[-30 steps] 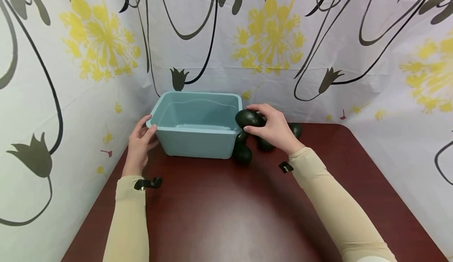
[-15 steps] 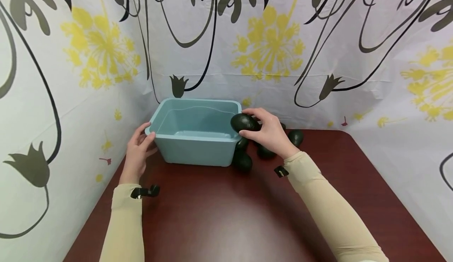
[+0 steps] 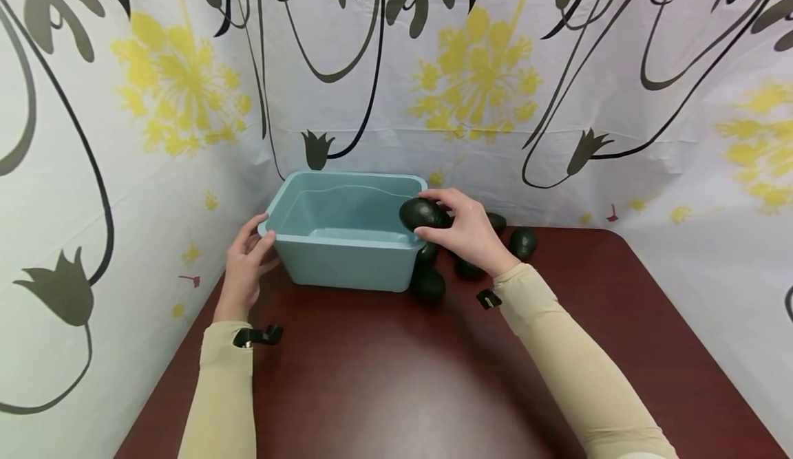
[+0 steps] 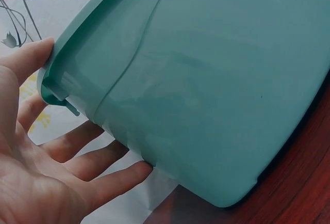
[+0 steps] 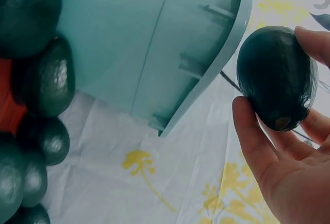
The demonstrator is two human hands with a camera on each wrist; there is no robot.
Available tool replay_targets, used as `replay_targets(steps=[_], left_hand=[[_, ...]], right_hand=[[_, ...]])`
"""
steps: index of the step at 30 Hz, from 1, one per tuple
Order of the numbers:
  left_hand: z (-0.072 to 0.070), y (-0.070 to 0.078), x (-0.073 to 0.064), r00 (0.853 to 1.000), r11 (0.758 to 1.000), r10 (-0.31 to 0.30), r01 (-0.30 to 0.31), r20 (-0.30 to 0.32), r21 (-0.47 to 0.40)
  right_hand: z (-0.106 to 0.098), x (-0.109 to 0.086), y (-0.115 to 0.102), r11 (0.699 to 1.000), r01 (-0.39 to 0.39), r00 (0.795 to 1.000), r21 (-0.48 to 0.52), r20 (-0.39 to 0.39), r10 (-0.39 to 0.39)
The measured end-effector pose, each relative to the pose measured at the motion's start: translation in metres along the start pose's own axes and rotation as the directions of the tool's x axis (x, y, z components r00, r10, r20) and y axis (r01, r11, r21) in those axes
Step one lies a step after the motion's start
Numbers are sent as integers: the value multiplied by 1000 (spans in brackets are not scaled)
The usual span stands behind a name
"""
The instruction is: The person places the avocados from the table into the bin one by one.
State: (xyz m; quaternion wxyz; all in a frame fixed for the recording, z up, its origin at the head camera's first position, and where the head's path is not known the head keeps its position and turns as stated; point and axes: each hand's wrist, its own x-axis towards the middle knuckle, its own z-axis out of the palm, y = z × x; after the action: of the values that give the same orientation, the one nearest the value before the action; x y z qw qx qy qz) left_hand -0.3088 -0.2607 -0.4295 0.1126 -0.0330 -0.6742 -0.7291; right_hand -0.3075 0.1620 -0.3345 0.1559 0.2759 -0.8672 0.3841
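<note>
My right hand [image 3: 469, 234] grips a dark green avocado [image 3: 424, 213] between thumb and fingers, above the right rim of a light blue plastic bin [image 3: 347, 263]. In the right wrist view, the held avocado [image 5: 277, 78] is apart from the rim. At the bin's left end, my left hand [image 3: 244, 271] holds the corner, its thumb at the rim. The left wrist view shows its other fingers [image 4: 121, 182] against the end wall. More avocados [image 3: 428, 285] lie beside the bin's right end, partly hidden by the right hand.
A dark red wooden table [image 3: 372, 369] carries everything. White fabric [image 3: 347, 108] printed with flowers and vines stands behind and at both sides. One avocado [image 3: 523, 243] rests near the back edge, right of the others. The bin's visible inner floor [image 3: 359, 235] is bare.
My right hand has moved left with the avocado, from the bin's right edge to over its rim. The left hand stays on the corner. The head view has shifted slightly.
</note>
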Motion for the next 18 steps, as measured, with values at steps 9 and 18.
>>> replay_targets(steps=[9, 18], left_hand=[[1, 1, -2, 1000, 1000, -3, 3, -3, 0], [1, -1, -3, 1000, 1000, -6, 6, -11, 0]], right_hand=[[12, 12, -5, 1000, 20, 1000, 21, 21, -20], [15, 20, -5, 999, 26, 999, 20, 23, -26]])
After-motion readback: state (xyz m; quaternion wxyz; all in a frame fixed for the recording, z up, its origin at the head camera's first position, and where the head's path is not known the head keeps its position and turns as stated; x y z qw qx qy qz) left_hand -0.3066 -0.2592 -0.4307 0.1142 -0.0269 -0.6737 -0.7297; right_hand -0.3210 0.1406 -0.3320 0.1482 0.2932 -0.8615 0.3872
